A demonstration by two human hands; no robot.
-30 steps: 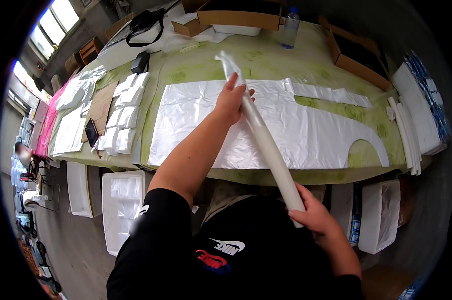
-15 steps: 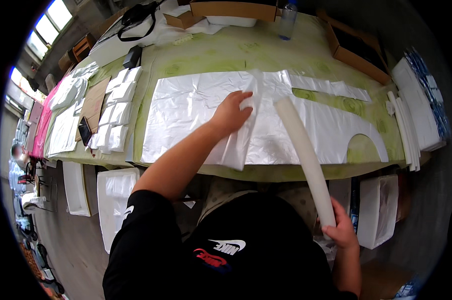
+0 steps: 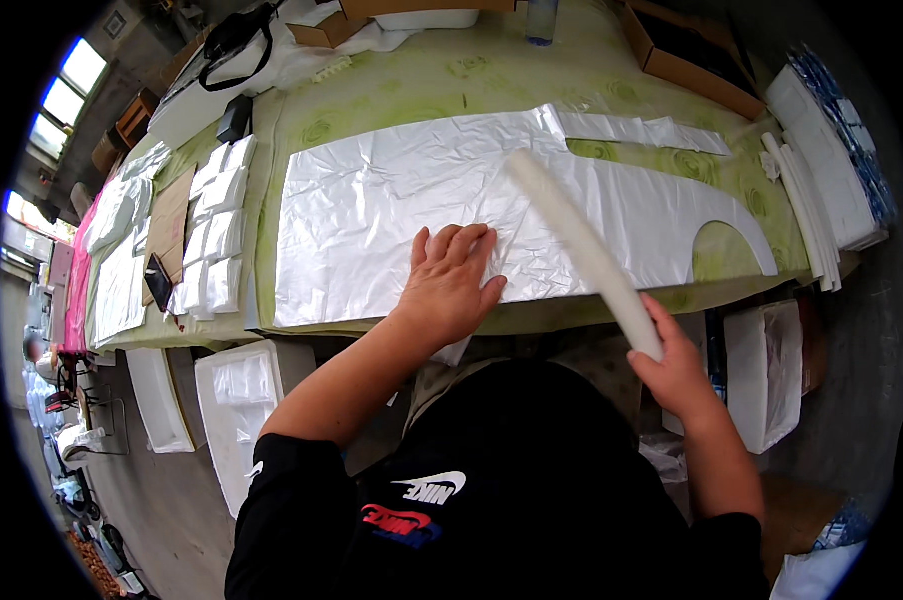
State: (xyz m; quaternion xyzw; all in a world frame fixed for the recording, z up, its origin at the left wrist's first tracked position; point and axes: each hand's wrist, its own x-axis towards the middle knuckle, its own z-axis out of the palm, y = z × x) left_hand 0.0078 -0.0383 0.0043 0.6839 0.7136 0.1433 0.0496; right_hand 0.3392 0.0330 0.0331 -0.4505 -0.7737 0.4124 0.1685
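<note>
— Closest to us, what are the hands doing?

— The left hand (image 3: 451,280) lies flat and open, fingers spread, pressing the near edge of the plastic sheet (image 3: 411,200). The right hand (image 3: 671,370) is closed around the lower end of one white roll (image 3: 581,250), which slants up over the sheet's right half, off the near edge of the table (image 3: 421,85).

— What could go wrong?

— I'd say the film is thin and slippery. If the palm lifts or drags, the sheet may slide or wrinkle. The roll is held by one end only, so its free end could dip and snag the film.

— And the count?

— One big sheet, with one narrow plastic strip (image 3: 641,128) just beyond its far right corner. Left of the sheet, small folded white pieces (image 3: 216,225) in two rows; I can't count them exactly. Below the table edge, two white trays (image 3: 236,400) on the left. Farthest back, two cardboard boxes (image 3: 686,55) and one bottle (image 3: 541,20).
</note>
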